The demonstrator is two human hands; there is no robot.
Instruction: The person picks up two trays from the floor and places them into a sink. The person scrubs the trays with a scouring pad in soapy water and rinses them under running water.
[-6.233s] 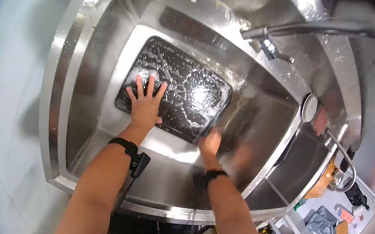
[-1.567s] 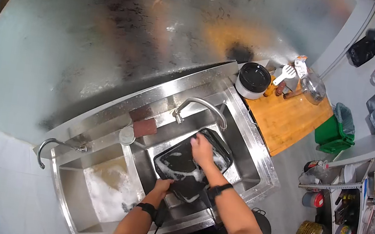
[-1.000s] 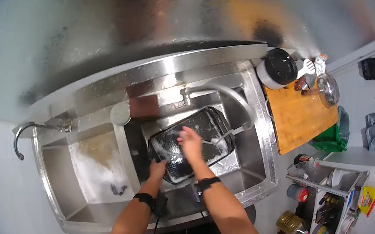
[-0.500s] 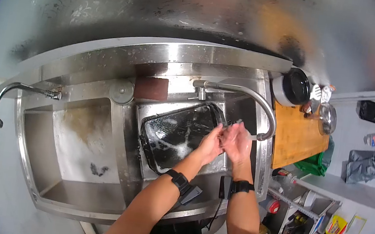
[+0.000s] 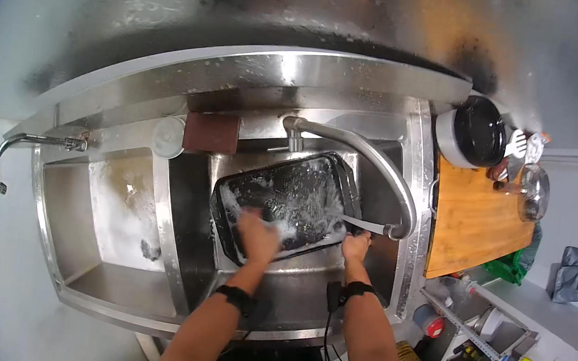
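Observation:
A black rectangular tray with a raised rim lies tilted in the right sink basin, wet and streaked with white foam. Over its near left part is my left hand, smeared by motion, so its fingers do not show clearly. My right hand is closed on the tray's near right corner. Just above that hand, water runs sideways from the curved faucet onto the tray.
Left of the tray is a second basin with its own faucet. A brown block and a round whitish lid sit on the back ledge. At right, a wooden board bears a black-topped pot and utensils.
My hands were together under the faucet; now they are apart. The left has moved left over the tray, the right down to its corner. The tray has shifted slightly and its foam has spread.

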